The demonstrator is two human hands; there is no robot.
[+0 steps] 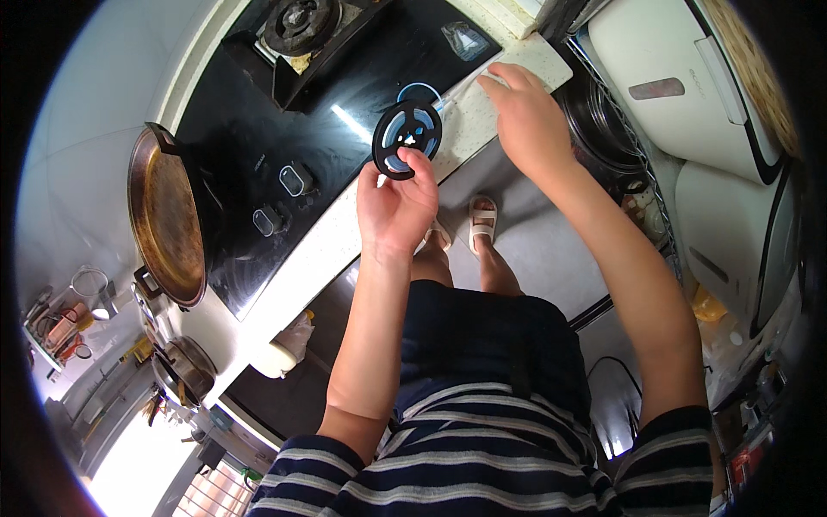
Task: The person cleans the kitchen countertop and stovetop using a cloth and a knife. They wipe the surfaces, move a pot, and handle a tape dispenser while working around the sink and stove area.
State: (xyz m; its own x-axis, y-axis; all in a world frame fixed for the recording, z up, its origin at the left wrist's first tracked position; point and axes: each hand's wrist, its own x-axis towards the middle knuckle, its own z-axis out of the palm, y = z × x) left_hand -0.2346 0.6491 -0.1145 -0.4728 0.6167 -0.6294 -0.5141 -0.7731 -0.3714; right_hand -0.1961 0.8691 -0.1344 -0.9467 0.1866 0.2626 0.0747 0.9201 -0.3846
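My left hand (400,203) holds a black plastic reel (389,159) by its lower rim, thumb near the hub. Pale blue strip or line is wound inside the reel, and a loose blue loop (418,84) curves off its top towards the counter edge. My right hand (526,119) is raised near the pale speckled counter (539,61), thumb and index finger extended close together. Whether those fingertips pinch the thin end of the line cannot be told. The reel is over the front edge of a black glass gas hob (342,152).
A burner (302,22) is at the hob's far side, with two knobs (295,179) nearer. A large brown pan (169,223) leans at the left, and a steel pot (190,368) stands lower left. White bins (672,90) and a wire rack (614,103) holding pans are at the right.
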